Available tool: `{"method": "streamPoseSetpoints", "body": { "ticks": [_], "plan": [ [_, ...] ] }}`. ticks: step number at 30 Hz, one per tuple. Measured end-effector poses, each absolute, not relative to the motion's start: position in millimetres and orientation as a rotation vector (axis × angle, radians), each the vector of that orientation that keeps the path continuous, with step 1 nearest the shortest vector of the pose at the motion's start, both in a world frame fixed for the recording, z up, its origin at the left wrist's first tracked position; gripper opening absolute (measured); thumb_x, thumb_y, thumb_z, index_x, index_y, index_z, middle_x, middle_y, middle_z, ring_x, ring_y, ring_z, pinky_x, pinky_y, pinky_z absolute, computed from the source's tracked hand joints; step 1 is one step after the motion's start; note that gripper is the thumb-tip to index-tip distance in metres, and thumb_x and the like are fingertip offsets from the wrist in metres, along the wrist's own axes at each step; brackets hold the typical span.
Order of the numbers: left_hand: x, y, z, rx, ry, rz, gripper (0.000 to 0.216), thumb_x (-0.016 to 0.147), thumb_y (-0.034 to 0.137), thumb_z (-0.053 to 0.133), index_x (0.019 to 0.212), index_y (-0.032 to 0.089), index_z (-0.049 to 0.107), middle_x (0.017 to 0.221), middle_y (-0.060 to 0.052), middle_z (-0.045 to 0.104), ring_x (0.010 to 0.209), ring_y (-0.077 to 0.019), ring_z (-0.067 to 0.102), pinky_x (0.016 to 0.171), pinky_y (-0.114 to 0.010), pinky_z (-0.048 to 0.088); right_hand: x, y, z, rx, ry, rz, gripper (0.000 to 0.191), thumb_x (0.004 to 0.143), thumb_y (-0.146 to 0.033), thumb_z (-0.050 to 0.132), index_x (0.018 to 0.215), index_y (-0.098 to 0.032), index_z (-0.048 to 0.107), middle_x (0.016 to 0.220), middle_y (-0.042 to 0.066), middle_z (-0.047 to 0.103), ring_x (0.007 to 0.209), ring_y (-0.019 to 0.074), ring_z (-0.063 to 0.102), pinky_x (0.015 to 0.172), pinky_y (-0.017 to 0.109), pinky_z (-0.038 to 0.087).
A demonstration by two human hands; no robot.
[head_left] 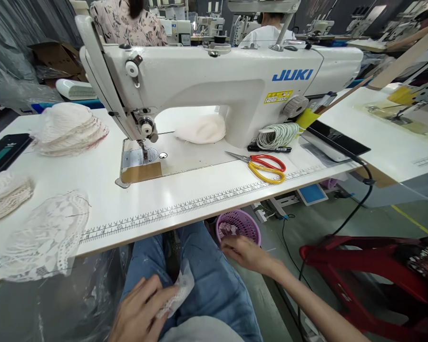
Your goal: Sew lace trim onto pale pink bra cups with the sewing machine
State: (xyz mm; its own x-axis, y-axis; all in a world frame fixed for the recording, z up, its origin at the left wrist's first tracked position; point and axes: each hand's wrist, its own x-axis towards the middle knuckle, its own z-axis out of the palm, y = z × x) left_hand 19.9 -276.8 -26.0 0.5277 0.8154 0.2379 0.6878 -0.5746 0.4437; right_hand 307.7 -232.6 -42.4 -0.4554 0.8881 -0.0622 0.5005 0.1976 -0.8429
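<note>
I sit at a white JUKI sewing machine point(207, 80) on a white table point(185, 190). My left hand point(139, 311) rests on my lap over blue jeans, its fingers closed on a small white lace piece point(178, 292). My right hand point(244, 252) reaches down beside my knee to the rim of a purple basket point(240, 223) under the table edge. Its fingers are curled, and I cannot make out anything in them.
White lace pieces point(48, 235) lie at the table's left, a stack of padded cups point(69, 128) behind them. Another cup point(201, 129) sits under the machine arm. Red and yellow scissors point(266, 167) and coiled cord point(276, 135) lie right. A red stool point(371, 266) stands on the floor. Other people sit beyond.
</note>
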Motion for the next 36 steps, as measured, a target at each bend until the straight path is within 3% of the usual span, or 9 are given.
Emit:
{"method": "streamPoseSetpoints", "body": {
  "ticks": [3, 6, 10, 13, 20, 27, 30, 33, 36],
  "plan": [
    [23, -272, -25, 2.174, 1.330, 0.409, 0.031, 0.091, 0.046, 0.042, 0.093, 0.029, 0.068, 0.079, -0.004, 0.064, 0.074, -0.0167, 0.064, 0.050, -0.014, 0.048, 305, -240, -39, -1.356, -2.065, 1.052, 0.026, 0.082, -0.022, 0.061, 0.102, -0.006, 0.065, 0.105, 0.019, 0.065, 0.096, 0.0232, 0.058, 0.082, 0.036, 0.046],
    [32, -264, -14, 1.905, 1.326, 0.231, 0.031, 0.087, 0.047, 0.048, 0.078, 0.025, 0.068, 0.069, -0.002, 0.059, 0.077, -0.0173, 0.062, 0.058, -0.015, 0.046, 270, -252, -30, -1.085, -2.195, 1.134, 0.072, 0.064, -0.036, 0.079, 0.126, -0.016, 0.050, 0.121, 0.012, 0.056, 0.112, 0.0238, 0.048, 0.097, 0.036, 0.035],
    [34, -256, 0, 1.647, 1.250, 0.168, 0.037, 0.084, 0.049, 0.051, 0.067, 0.019, 0.065, 0.066, 0.001, 0.053, 0.066, -0.0144, 0.052, 0.060, -0.018, 0.040, 234, -244, -28, -0.897, -2.163, 1.454, 0.033, 0.070, -0.040, 0.074, 0.090, -0.016, 0.062, 0.077, -0.003, 0.058, 0.076, 0.0124, 0.054, 0.081, 0.026, 0.039],
    [28, -256, 0, 1.383, 1.226, 0.204, 0.045, 0.081, 0.056, 0.051, 0.065, 0.016, 0.063, 0.062, 0.002, 0.046, 0.062, -0.0130, 0.043, 0.056, -0.018, 0.034, 232, -231, -30, -0.759, -1.965, 1.878, 0.033, 0.073, -0.046, 0.070, 0.075, -0.014, 0.061, 0.059, -0.007, 0.048, 0.055, 0.0064, 0.043, 0.057, 0.017, 0.037],
    [22, -263, -13, 1.145, 1.126, 0.299, 0.052, 0.076, 0.064, 0.054, 0.061, 0.015, 0.054, 0.060, 0.005, 0.034, 0.057, -0.0104, 0.029, 0.051, -0.019, 0.024, 236, -229, -22, -0.668, -1.612, 2.260, 0.043, 0.064, -0.051, 0.073, 0.077, -0.011, 0.064, 0.067, -0.003, 0.056, 0.058, 0.0063, 0.046, 0.056, 0.017, 0.039],
    [17, -261, -2, 1.092, 1.174, 0.322, 0.056, 0.075, 0.068, 0.052, 0.048, 0.019, 0.044, 0.054, 0.007, 0.024, 0.050, -0.0099, 0.026, 0.069, -0.024, 0.041, 229, -230, -17, -0.768, -1.478, 2.294, 0.044, 0.065, -0.052, 0.072, 0.074, -0.009, 0.065, 0.068, -0.001, 0.057, 0.058, 0.0058, 0.047, 0.060, 0.017, 0.041],
    [15, -263, 1, 1.040, 1.206, 0.320, 0.052, 0.067, 0.068, 0.060, 0.052, 0.019, 0.053, 0.054, 0.006, 0.034, 0.054, -0.0126, 0.038, 0.080, -0.028, 0.041, 227, -229, -17, -0.783, -1.469, 2.300, 0.040, 0.068, -0.049, 0.072, 0.075, -0.010, 0.066, 0.065, -0.002, 0.056, 0.057, 0.0056, 0.046, 0.059, 0.018, 0.041],
    [13, -266, -1, 1.047, 1.263, 0.307, 0.048, 0.057, 0.066, 0.069, 0.060, 0.019, 0.062, 0.063, 0.000, 0.049, 0.084, -0.0229, 0.051, 0.088, -0.029, 0.036, 226, -229, -18, -0.791, -1.455, 2.311, 0.040, 0.067, -0.048, 0.073, 0.076, -0.010, 0.067, 0.065, -0.002, 0.057, 0.057, 0.0060, 0.048, 0.060, 0.018, 0.042],
    [13, -266, -3, 1.055, 1.216, 0.301, 0.050, 0.061, 0.067, 0.065, 0.058, 0.018, 0.059, 0.063, 0.001, 0.045, 0.081, -0.0217, 0.049, 0.081, -0.027, 0.037, 225, -229, -21, -0.798, -1.441, 2.328, 0.041, 0.065, -0.049, 0.074, 0.076, -0.010, 0.067, 0.067, -0.001, 0.059, 0.058, 0.0063, 0.050, 0.061, 0.019, 0.043]
  ]
}}
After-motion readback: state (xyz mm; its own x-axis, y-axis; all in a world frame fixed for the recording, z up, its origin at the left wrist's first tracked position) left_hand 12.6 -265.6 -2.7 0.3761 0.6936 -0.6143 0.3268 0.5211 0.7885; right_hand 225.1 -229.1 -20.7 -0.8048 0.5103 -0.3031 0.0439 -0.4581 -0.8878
